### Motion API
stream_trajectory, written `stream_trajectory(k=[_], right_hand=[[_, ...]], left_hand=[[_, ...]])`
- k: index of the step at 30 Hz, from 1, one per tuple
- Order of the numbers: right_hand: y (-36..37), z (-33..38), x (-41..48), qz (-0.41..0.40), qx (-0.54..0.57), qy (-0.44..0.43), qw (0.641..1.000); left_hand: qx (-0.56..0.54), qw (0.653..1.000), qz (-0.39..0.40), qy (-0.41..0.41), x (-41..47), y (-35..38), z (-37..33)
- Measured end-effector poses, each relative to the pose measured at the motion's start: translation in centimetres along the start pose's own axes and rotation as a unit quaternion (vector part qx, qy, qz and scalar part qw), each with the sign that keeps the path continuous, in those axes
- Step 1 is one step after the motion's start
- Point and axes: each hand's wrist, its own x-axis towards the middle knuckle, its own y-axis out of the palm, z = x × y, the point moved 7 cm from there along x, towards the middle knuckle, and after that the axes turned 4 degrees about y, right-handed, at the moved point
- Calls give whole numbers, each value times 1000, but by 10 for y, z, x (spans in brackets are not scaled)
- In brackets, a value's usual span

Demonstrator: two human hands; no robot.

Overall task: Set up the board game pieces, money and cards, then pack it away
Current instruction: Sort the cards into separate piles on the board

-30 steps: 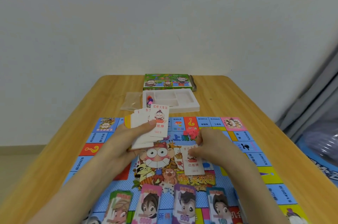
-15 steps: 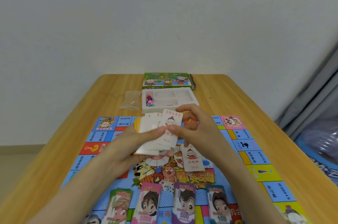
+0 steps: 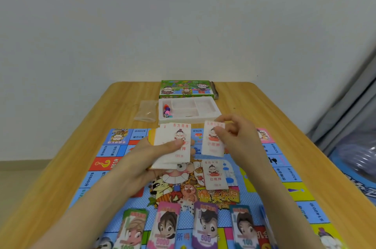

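Where the board (image 3: 110, 151) lies nearest the person, four stacks of paper money (image 3: 205, 226) sit in a row on it. Just past them, on the board's middle picture, one card (image 3: 215, 175) lies flat and face up. Above the board's middle the left hand (image 3: 154, 159) grips a stack of cards (image 3: 173, 145), fingers curled beneath and thumb pressed across the top card. Just right of that stack, not touching it, the right hand (image 3: 238, 136) pinches a single card (image 3: 212, 140) between thumb and fingertips. Beyond the board's far edge, on the wooden table (image 3: 254, 106), stands a white tray (image 3: 189, 121) with small coloured pieces (image 3: 167, 110) in its left compartment. A clear bag (image 3: 146, 113) lies just left of the tray, and a green box (image 3: 186, 89) lies behind it.
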Motion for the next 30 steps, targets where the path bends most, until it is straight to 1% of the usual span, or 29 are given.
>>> stream_trajectory(k=[1,3,4,5,10,14,16,17,18,20,21,22,23,25,26,30], right_hand=[[1,-7,2,37,-43,35,998],[9,-20,1,130,-128,85,980],[13,-23,0,157,-164,90,970],[16,-25,0,169,-193,85,963],[20,-30,-2,152,-259,83,950],[20,-36,-2,142,-329,89,929],[19,-34,-1,129,-354,69,924],[19,-28,-1,114,-348,45,929],[18,-21,0,96,-315,18,944],[20,-7,-2,82,-177,-14,981],[22,-1,-4,95,-99,-18,990],[26,4,-6,121,-37,-17,992],[32,8,-9,149,-4,-19,989],[41,12,-14,185,-3,-44,982],[45,12,-14,187,-8,-57,981],[42,10,-10,140,-15,-76,987]], left_hand=[[-1,1000,-3,0,1,-1,0],[4,1000,-9,-1,1,-2,0],[6,1000,-11,-1,1,-2,0],[6,1000,-10,-2,1,-2,-1],[3,1000,-11,-10,2,-4,2],[2,1000,-5,-10,3,-2,2],[-1,1000,3,-8,2,0,2],[-2,1000,1,-6,2,0,1],[-3,1000,-3,-4,2,-1,1],[-1,1000,-3,1,2,-1,1],[5,1000,0,5,2,-1,0],[12,1000,5,9,1,1,0],[17,1000,9,12,0,2,0],[15,1000,13,12,-1,4,0],[6,1000,14,7,-1,5,1],[-51,998,15,-22,-2,10,3]])
